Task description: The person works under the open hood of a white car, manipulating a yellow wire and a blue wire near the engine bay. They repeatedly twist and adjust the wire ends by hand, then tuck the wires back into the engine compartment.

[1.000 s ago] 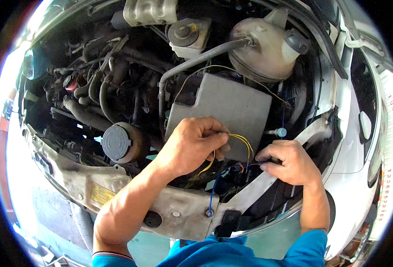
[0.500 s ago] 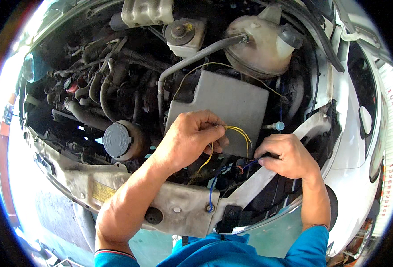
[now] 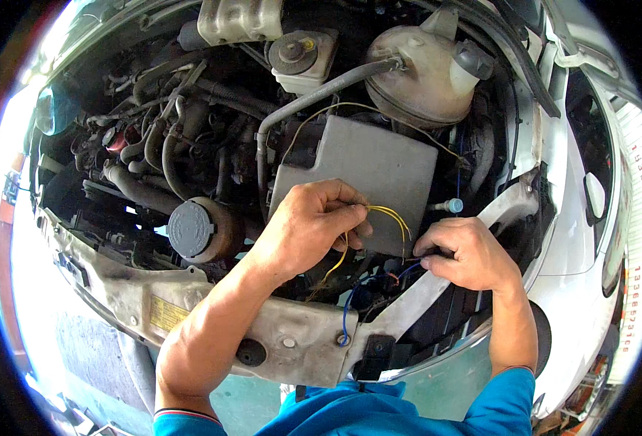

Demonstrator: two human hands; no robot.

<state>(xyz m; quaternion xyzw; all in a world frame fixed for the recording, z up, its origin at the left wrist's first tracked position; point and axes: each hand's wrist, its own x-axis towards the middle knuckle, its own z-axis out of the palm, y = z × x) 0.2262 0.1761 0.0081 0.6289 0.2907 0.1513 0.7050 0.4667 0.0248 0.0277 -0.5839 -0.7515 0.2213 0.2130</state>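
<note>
My left hand (image 3: 322, 224) pinches thin yellow wires (image 3: 388, 211) between thumb and fingers, above the flat grey cover (image 3: 379, 156). The wires arch out to the right of the fingertips, and a yellow length hangs below the hand toward the front panel. To the right, my right hand (image 3: 466, 251) has thumb and fingers closed on a dark blue wire (image 3: 408, 270), close to the loose ends of the yellow wires. Another part of the blue wiring drops to a bolt (image 3: 343, 339) on the dirty front panel (image 3: 303, 338).
Around my hands lies a car's engine bay. A round-capped reservoir (image 3: 191, 228) stands left, a large whitish tank (image 3: 423, 65) at the back right, and a smaller reservoir (image 3: 303, 62) beside it. A grey hose (image 3: 321, 94) runs behind the cover. The white fender (image 3: 572, 240) is at right.
Almost nothing differs. My right hand has shifted very slightly to the left; my left hand keeps its place on the yellow wires.
</note>
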